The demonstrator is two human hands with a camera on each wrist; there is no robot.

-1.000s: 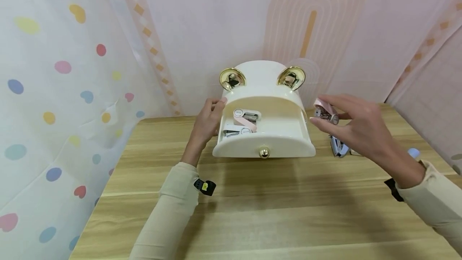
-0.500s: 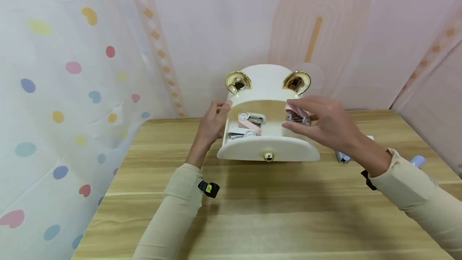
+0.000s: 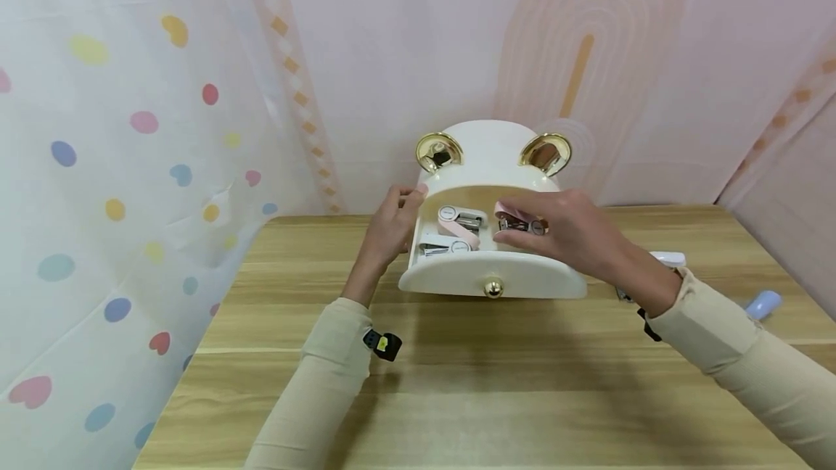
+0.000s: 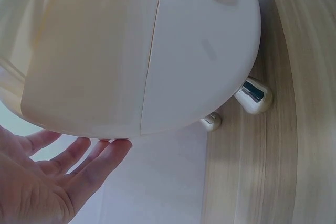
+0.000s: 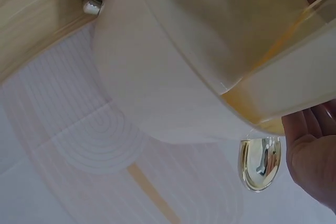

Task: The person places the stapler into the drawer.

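Pink stapler (image 3: 519, 221) sits pinched in the right hand (image 3: 575, 232), low over the open drawer (image 3: 493, 278) of the white box (image 3: 490, 165). Curled fingers hide most of it. Two more staplers (image 3: 451, 234) lie inside. The left hand (image 3: 390, 227) rests flat on the box's side, fingers straight.

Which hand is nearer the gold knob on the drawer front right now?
Right. The right hand hovers over the open drawer, just above and right of the gold knob, pinching a pink stapler. The left hand rests on the cabinet's left side, farther off.
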